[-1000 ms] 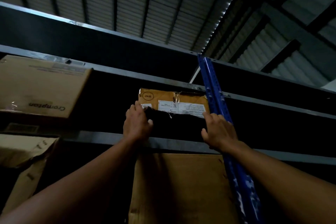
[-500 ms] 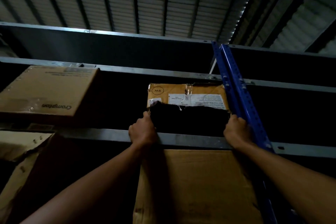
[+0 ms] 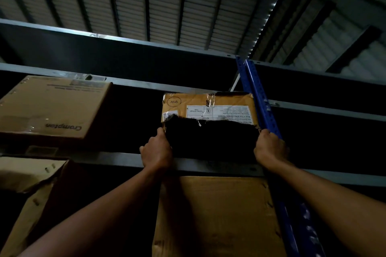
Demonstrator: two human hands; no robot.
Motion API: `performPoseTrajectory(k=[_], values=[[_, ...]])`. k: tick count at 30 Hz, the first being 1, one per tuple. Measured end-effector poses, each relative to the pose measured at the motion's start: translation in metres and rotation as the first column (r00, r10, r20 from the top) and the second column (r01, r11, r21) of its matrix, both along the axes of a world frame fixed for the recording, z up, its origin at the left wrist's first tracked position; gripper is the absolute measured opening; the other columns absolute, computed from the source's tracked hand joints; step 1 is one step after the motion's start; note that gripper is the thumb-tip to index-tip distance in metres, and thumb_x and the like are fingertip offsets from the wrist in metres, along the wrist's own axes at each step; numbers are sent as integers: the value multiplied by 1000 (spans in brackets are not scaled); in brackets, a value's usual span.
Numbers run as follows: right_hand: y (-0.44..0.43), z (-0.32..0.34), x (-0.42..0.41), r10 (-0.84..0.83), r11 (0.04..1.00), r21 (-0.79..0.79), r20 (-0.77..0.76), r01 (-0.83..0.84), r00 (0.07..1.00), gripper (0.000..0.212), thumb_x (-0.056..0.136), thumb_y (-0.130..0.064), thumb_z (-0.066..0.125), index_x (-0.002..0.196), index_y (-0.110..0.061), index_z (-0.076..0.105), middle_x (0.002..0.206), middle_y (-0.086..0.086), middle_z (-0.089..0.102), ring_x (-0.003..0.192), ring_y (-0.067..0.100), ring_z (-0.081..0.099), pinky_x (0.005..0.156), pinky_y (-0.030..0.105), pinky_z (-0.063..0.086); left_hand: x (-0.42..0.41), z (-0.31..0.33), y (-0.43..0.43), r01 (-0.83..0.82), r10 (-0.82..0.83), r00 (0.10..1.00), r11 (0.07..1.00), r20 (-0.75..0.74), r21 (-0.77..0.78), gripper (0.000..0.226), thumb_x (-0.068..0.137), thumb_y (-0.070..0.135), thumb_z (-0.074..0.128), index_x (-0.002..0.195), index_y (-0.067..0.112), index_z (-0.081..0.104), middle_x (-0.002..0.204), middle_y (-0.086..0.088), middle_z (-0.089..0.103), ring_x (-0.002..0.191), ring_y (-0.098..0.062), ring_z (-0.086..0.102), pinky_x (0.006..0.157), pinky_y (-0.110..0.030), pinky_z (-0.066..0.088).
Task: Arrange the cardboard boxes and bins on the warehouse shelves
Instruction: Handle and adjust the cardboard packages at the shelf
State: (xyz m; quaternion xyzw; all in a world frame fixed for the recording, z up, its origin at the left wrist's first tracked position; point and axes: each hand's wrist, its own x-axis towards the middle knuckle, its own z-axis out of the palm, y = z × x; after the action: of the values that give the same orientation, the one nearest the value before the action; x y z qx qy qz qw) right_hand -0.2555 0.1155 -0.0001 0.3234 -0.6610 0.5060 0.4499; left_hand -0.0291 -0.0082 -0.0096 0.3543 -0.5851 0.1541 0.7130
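Observation:
A torn cardboard box (image 3: 208, 106) with a white label and a dark ripped hole in its front sits on the upper shelf (image 3: 208, 164), close against a blue upright post (image 3: 261, 106). My left hand (image 3: 157, 152) grips the box's lower left corner, fingers curled round the edge. At the lower right corner, beside the post, my right hand (image 3: 270, 148) grips it too. A large brown box (image 3: 219, 215) stands on the shelf directly below.
Another cardboard box with printed lettering (image 3: 52, 108) sits on the same upper shelf to the left. A crumpled open box (image 3: 27, 190) is on the lower shelf at left. A higher shelf beam (image 3: 125, 48) and corrugated roof lie above.
My hands moved apart from the box's front face to its two lower corners. The view tilted, so the box sits higher and larger in the frame.

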Motion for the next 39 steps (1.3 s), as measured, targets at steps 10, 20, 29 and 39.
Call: performPoseTrajectory(k=[10,20,29,39], values=[[72,-8,84,-155,988,-26,20,155,988,21,93,-12,49,114,-8,51,115,14,60,103,34,60,78,40,49,71,-7,60,135,-135,990,991,32,15,19,90,14,55,99,17,37,101,-10,64,101,-34,61,90,-47,40],[163,-30,172,-253,967,30,-4,253,967,18,91,-15,51,107,-10,46,113,13,59,101,34,60,72,37,41,135,-17,109,296,-298,954,953,-20,-59,20,90,17,51,106,10,40,91,-12,59,79,-31,57,63,-36,36],[238,-37,235,-156,981,-116,27,158,987,18,89,-28,46,96,-14,36,105,19,61,94,38,59,69,37,39,197,-6,170,432,-432,901,902,-52,3,28,86,36,54,100,13,46,88,-7,54,76,-26,53,64,-35,39],[301,-101,283,-154,985,-76,14,155,988,23,88,-29,50,102,-14,42,96,20,63,85,40,61,71,43,51,257,-34,226,499,-499,867,866,16,-37,12,86,22,53,93,14,49,81,-5,55,74,-24,55,65,-37,47]])
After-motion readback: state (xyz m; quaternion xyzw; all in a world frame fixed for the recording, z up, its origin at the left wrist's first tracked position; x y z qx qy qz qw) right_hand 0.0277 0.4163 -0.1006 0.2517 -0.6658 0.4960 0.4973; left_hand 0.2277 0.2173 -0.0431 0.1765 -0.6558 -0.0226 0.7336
